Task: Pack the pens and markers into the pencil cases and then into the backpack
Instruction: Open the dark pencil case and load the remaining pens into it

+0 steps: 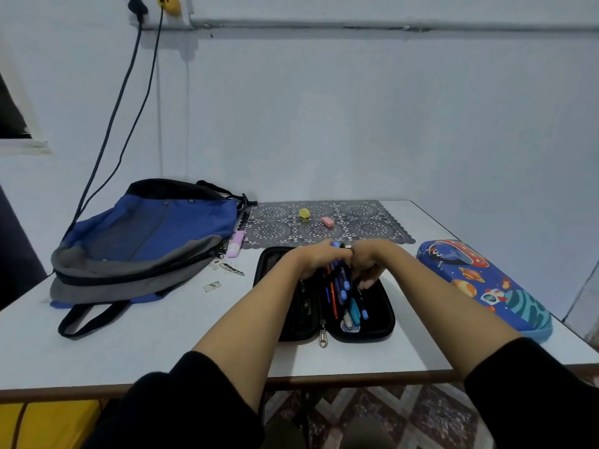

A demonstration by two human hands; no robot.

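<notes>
Gripping a bunch of pens [344, 281] with my left hand [319, 259] curled round their upper ends, I have their lower tips inside the open black pencil case [382, 324] on the surface [162, 345]. My right hand [368, 264] meets the bunch from 3 o'clock, fingers bent; I cannot tell whether it grips. From the case, the blue backpack [146, 241] lies at 9 o'clock and the space-print pencil case [483, 283] at 3 o'clock.

Legible text: none.
- Backpack [146, 234], far-left part of desk [162, 345]: small dark tag [191, 200], too blurred to read.
- Black pencil case [385, 322], near edge, centre: pale marks on a dark pen [304, 303] inside, unreadable.
- Space-print pencil case [479, 280], right edge: pictures only.
</notes>
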